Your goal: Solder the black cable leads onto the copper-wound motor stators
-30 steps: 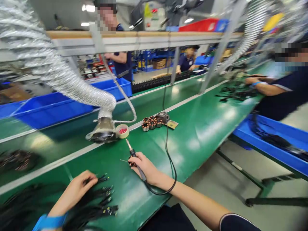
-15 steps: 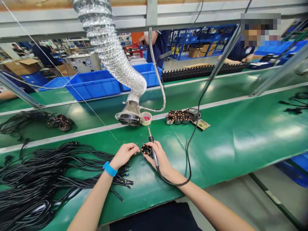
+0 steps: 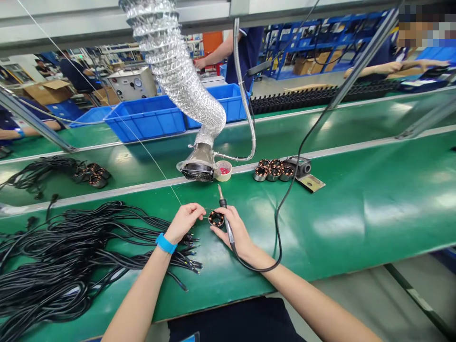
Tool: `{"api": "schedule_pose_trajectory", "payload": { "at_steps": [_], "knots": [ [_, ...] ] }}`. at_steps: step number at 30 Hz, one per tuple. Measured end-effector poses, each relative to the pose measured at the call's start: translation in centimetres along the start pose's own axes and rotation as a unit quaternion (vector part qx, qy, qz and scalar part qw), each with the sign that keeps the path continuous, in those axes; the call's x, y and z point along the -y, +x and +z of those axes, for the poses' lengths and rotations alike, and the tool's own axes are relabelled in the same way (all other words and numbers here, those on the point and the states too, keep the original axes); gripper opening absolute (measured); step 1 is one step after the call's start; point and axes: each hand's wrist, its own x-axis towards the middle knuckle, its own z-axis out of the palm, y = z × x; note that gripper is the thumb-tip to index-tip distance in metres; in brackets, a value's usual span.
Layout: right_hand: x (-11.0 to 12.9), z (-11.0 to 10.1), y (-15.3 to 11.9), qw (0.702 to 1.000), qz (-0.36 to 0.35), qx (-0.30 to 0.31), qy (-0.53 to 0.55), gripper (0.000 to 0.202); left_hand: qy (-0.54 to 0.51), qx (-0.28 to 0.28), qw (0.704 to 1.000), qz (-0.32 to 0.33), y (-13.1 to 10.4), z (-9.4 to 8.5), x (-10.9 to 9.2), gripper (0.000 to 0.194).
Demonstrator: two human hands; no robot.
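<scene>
My left hand (image 3: 185,221), with a blue band on its wrist, pinches a thin solder wire (image 3: 154,160) that runs down from the upper left. A short end of the wire reaches from the fingertips to a small ring-shaped motor stator (image 3: 211,225) with copper windings. Thumb and fingers of my right hand (image 3: 240,235) are closed on the stator's right side. That same hand also holds a soldering iron (image 3: 229,230), its tip pointing up and away from the stator. The iron's black cord loops over my right forearm.
Black cables (image 3: 89,242) lie heaped at the left. A fume extractor hood (image 3: 197,166) hangs ahead, beside a round tub (image 3: 224,176) with red contents. Several stators (image 3: 273,174) stand right of it, near an iron stand (image 3: 302,166). Blue bins (image 3: 146,123) and co-workers are behind.
The camera view has shifted, so the bench items sit a little differently. My left hand has moved slightly, and wire now shows between its fingertips and the stator. The right hand keeps its hold.
</scene>
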Motion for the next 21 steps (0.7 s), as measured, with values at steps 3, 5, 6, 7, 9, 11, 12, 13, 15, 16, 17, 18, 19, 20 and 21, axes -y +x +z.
{"api": "schedule_pose_trajectory", "payload": {
  "at_steps": [3,5,6,7,9,11,12,13,15,16,17,18,19,20,21],
  "knots": [
    [-0.2,0.1,0.2,1.0,-0.007,0.007,0.0,0.047,-0.032,0.098,0.995,-0.017,-0.3,0.1,-0.3,0.037],
    [-0.2,0.0,0.2,1.0,-0.012,0.017,0.007,0.047,-0.015,0.128,0.992,-0.004,-0.5,-0.2,-0.5,0.039],
    [-0.2,-0.1,0.2,1.0,-0.014,0.021,0.011,0.047,0.002,0.126,0.992,0.009,-0.5,-0.4,-0.6,0.039],
    [-0.1,-0.2,0.2,0.999,-0.016,0.023,0.016,0.048,0.019,0.114,0.993,0.023,-0.6,-0.7,-0.6,0.039],
    [0.0,-0.4,0.1,0.999,-0.016,0.025,0.024,0.048,0.053,0.073,0.995,0.042,-0.6,-1.2,-0.4,0.036],
    [0.1,-0.5,0.1,0.999,-0.009,0.03,0.029,0.048,0.089,0.042,0.994,0.042,-0.5,-1.5,0.0,0.035],
    [0.2,-0.6,0.1,0.999,-0.005,0.033,0.032,0.049,0.104,0.039,0.993,0.039,-0.4,-1.5,0.3,0.036],
    [0.2,-0.6,0.1,0.999,-0.002,0.035,0.034,0.048,0.117,0.045,0.991,0.039,-0.4,-1.4,0.5,0.036],
    [0.3,-0.8,0.1,0.999,0.0,0.038,0.038,0.048,0.13,0.066,0.988,0.049,-0.3,-1.2,0.8,0.032],
    [0.4,-0.8,0.0,0.998,0.0,0.04,0.04,0.048,0.131,0.076,0.987,0.053,-0.3,-1.1,0.8,0.031],
    [0.4,-0.9,0.0,0.998,0.0,0.044,0.042,0.048,0.127,0.084,0.987,0.054,-0.3,-1.0,0.7,0.031],
    [0.5,-1.0,0.0,0.998,0.001,0.05,0.043,0.048,0.117,0.089,0.988,0.051,-0.3,-0.9,0.6,0.031],
    [0.5,-1.1,0.0,0.997,0.001,0.056,0.043,0.049,0.102,0.091,0.99,0.042,-0.4,-0.9,0.5,0.031],
    [0.5,-1.2,0.0,0.997,0.001,0.062,0.043,0.049,0.078,0.091,0.992,0.029,-0.4,-0.8,0.4,0.031],
    [0.5,-1.2,0.0,0.997,0.001,0.066,0.041,0.049,0.049,0.089,0.995,0.013,-0.4,-0.7,0.3,0.032]
  ]
}}
